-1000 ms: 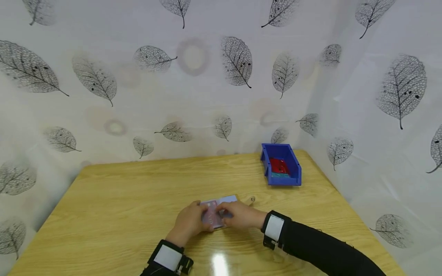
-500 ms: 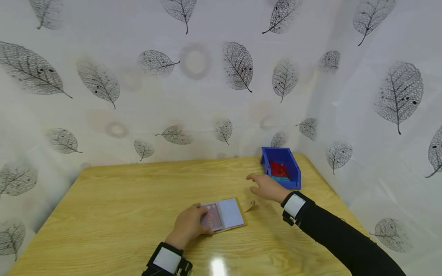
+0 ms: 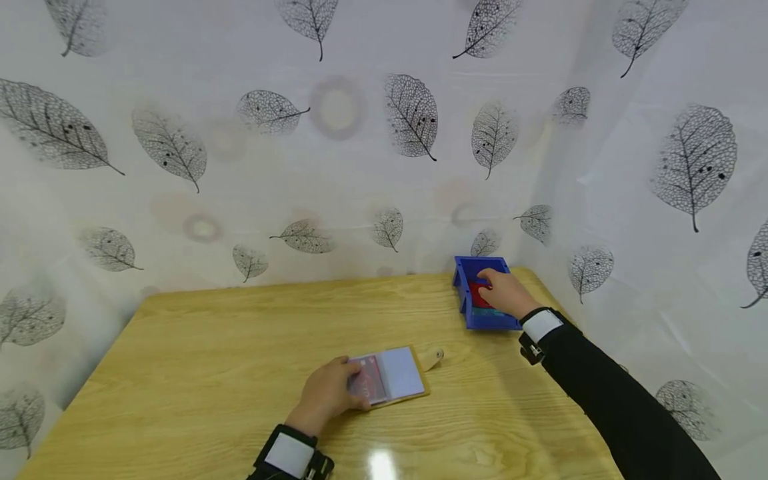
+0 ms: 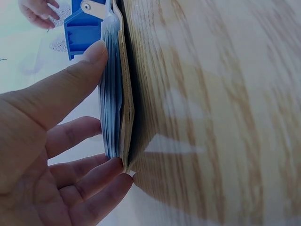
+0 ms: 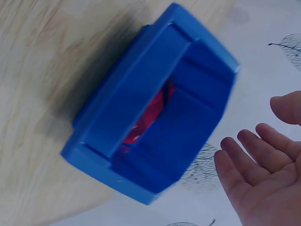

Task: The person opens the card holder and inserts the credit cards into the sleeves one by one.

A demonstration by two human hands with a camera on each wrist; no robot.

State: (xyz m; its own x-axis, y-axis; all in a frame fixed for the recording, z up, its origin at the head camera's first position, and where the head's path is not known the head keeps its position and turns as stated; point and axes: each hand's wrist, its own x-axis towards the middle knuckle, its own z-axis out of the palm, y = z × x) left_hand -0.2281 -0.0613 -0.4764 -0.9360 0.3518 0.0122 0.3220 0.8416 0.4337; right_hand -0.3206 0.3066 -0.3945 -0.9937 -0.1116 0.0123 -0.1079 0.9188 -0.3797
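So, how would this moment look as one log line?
left grip: holds opened card holder | right grip: holds nothing, near blue bin | bin contents: red item visible

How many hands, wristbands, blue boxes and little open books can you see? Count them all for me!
Hands: 2 (left hand, right hand)
Wristbands: 2 (left wristband, right wristband)
Blue box: 1
Open book: 1
Total: 6
I left out the red stuff inside the box; I can't tell how many pieces it is.
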